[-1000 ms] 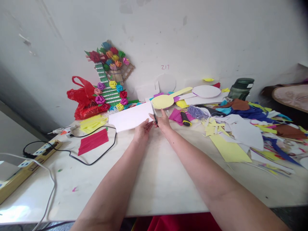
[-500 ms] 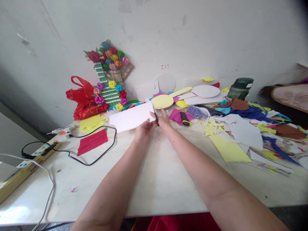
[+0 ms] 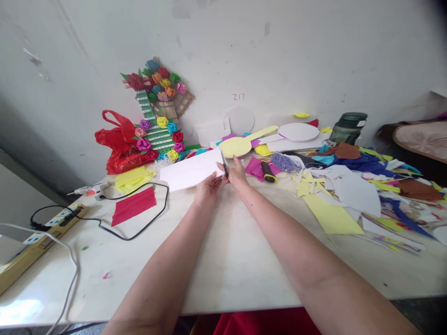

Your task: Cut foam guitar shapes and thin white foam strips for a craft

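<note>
A white sheet of paper or card is held above the table, its lower right part pinched in my left hand. My right hand is closed round the dark handles of a pair of scissors. The scissor blades point away from me and lie at the sheet's right edge. My two hands are close together. Just beyond them lies a yellow oval cutout with a long strip. How far the blades are apart is too small to tell.
A paper-flower craft and a red plastic bag stand at the back left. A power strip, black cable and red paper lie left. Paper scraps, a yellow-black cutter and a green bottle are right.
The sheet and the scissors have shifted only slightly. Both hands keep their hold, and the things on the table stay in place.
</note>
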Available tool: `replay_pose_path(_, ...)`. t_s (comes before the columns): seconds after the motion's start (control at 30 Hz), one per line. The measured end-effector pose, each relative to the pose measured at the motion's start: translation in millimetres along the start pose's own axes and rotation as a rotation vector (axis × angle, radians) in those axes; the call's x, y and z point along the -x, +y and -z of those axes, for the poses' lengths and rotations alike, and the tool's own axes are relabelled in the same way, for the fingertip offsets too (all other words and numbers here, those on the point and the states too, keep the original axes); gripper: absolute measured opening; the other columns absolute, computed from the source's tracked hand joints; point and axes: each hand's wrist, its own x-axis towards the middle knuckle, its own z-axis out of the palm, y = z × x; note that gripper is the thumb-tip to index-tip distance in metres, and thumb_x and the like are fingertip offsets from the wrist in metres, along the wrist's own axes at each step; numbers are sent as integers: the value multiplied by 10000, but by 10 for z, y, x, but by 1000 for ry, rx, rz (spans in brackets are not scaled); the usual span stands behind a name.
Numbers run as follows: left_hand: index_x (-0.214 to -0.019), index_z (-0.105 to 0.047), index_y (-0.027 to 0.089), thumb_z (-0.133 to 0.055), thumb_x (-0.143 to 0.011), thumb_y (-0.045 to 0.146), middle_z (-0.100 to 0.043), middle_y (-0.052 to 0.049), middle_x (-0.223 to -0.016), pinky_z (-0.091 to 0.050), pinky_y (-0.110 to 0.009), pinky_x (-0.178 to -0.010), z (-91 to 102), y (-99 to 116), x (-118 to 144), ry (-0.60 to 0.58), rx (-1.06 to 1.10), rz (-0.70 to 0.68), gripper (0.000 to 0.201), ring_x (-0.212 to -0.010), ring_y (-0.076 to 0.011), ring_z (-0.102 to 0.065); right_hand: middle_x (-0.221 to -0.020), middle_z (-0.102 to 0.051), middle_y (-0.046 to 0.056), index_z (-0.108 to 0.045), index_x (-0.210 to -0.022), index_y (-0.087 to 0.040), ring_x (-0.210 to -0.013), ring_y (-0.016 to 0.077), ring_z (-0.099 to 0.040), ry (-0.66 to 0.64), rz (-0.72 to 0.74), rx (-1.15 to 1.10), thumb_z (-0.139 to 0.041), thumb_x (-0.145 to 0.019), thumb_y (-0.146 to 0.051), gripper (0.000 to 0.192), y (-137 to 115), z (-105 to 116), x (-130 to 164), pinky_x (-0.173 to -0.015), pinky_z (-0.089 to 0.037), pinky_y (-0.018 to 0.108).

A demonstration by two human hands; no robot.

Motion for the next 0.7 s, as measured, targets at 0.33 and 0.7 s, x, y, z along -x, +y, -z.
replay_pose_path(0.33,-881,-608,135,-583,-691,41,-682,-40,-736,-502,-259,-688,-44,-32,64,-33,-24,-3,213,-643,-155,-646,-852,-615,74,-253,-1387,-149,-429,79,-461,-55,-46,-21,-687,-615,-500,953,-93,97,5,-330,-376,218)
replay_pose_path(0.7,-872,-601,132,-591,-685,39,-670,-34,-704,-500,-276,-708,-38,-48,41,-9,-20,-9,209,-629,-148,-635,-795,-616,31,-292,-1366,-196,-409,52,-447,-7,-32,-15,-687,-631,-453,873,-59,87,-22,-335,-356,178)
